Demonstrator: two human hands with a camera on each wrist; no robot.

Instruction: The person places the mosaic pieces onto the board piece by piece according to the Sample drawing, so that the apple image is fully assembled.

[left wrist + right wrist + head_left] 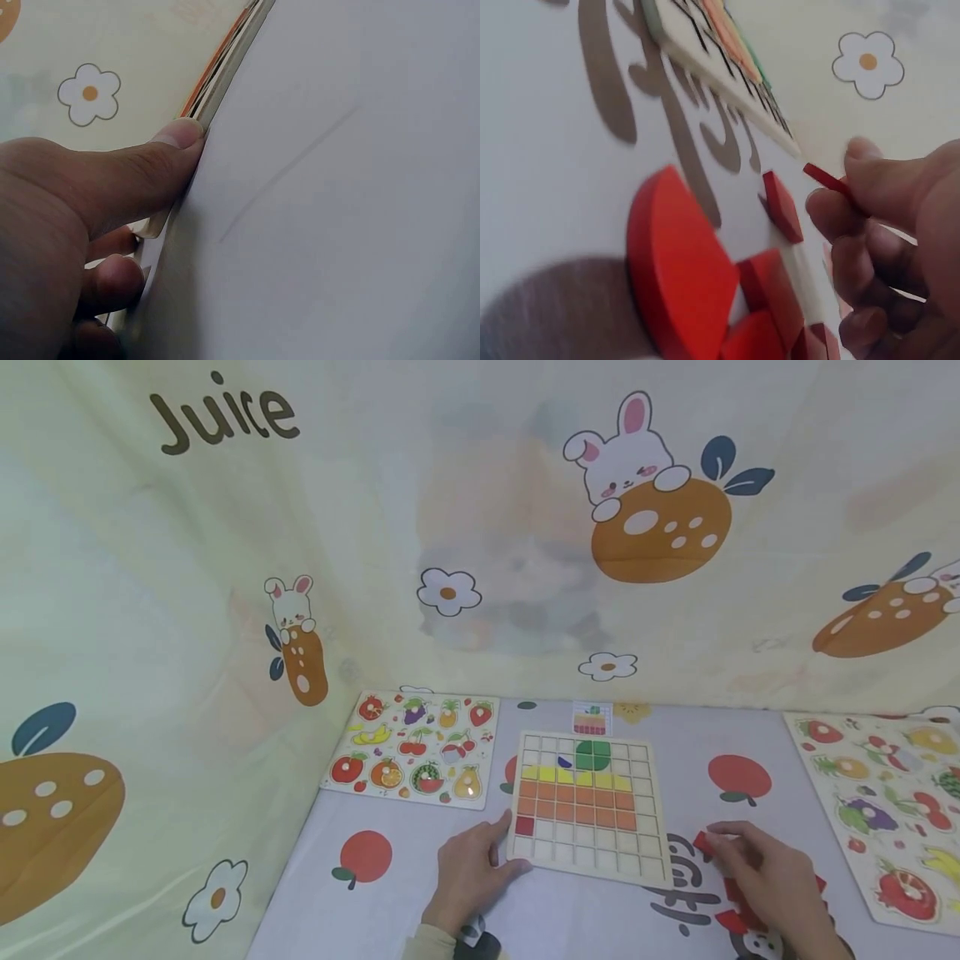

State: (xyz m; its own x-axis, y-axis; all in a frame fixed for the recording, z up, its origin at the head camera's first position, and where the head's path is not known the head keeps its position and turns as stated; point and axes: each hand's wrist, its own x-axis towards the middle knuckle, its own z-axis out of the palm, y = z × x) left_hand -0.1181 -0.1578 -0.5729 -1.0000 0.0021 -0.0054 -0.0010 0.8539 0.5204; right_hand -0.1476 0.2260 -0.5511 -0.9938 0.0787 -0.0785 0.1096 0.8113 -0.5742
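A wooden grid board (585, 856) lies on the table with a red square (524, 826), two orange rows, a yellow row (577, 777), a green shape (592, 755) and a small blue piece in its cells. My left hand (471, 868) grips the board's near left corner, the thumb along the near edge and fingers at the left side. Right of the board, my right hand (768, 872) pinches a thin red tile (826, 178) between thumb and index finger. Below that hand lie several loose red pieces (679, 262), some with curved edges, partly hidden by it in the head view.
A small picture card (592, 717) lies behind the board. Fruit puzzle boards stand at the left (420, 747) and the right (870, 810). A printed cloth covers the table, and a printed curtain (517, 635) hangs at the back and left.
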